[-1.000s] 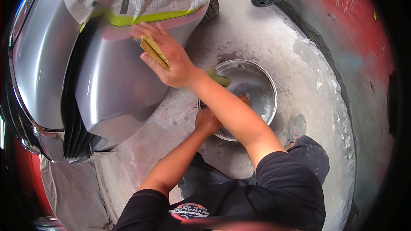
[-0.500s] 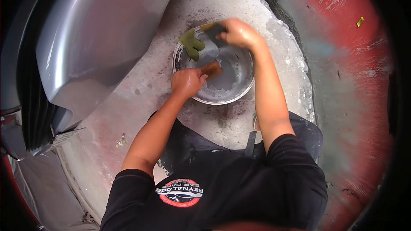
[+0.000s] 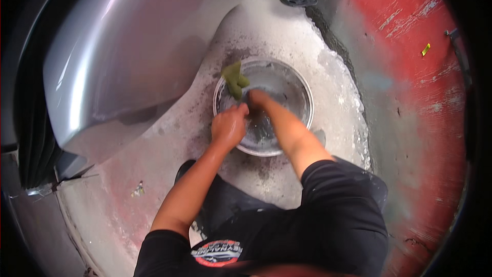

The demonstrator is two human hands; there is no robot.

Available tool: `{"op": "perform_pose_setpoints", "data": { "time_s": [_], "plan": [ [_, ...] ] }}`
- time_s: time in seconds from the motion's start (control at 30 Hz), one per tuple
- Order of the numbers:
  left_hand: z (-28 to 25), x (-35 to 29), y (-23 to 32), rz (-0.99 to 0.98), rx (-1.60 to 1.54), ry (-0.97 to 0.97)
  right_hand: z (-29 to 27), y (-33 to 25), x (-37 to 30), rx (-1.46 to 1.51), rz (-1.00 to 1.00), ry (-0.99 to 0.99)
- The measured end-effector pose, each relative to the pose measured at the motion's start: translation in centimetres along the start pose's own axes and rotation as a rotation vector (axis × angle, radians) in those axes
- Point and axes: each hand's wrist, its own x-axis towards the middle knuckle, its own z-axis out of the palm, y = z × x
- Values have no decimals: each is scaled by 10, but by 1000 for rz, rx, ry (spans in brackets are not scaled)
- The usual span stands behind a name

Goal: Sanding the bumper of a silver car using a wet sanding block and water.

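While a round, lettered emblem [image 3: 217, 254] is borne by the black shirt [image 3: 338, 220], the left hand [image 3: 229, 127] is curled above the basin [image 3: 311, 103] on the floor [image 3: 335, 110]; the right hand [image 3: 259, 97] is held inside (rather blurred), and either's grip cannot be told.

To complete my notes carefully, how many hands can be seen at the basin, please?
2: the left hand is over the left side of the basin; the right hand, blurred, is nearer its middle. No other hands show.

left hand [image 3: 228, 127] at basin rim [image 3: 310, 100] | right hand [image 3: 258, 98] inside | grip unclear
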Motion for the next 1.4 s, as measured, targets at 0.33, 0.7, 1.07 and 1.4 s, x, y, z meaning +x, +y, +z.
{"op": "perform_pose_setpoints", "data": {
  "time_s": [0.33, 0.7, 1.07, 1.4],
  "plan": [
    [-17, 18, 29, -60, 57, -201, -2, 23, 6, 11, -2, -220],
    [-7, 19, 24, -131, 120, -289, -82, -51, -52, 540, 19, 544],
    [-13, 23, 22, -124, 103, -282, -224, -58, -171, 881, -404, 767],
    [-15, 17, 25, -150, 129, -311, -144, -71, -154, 2390, -733, 177]
  ]
}}
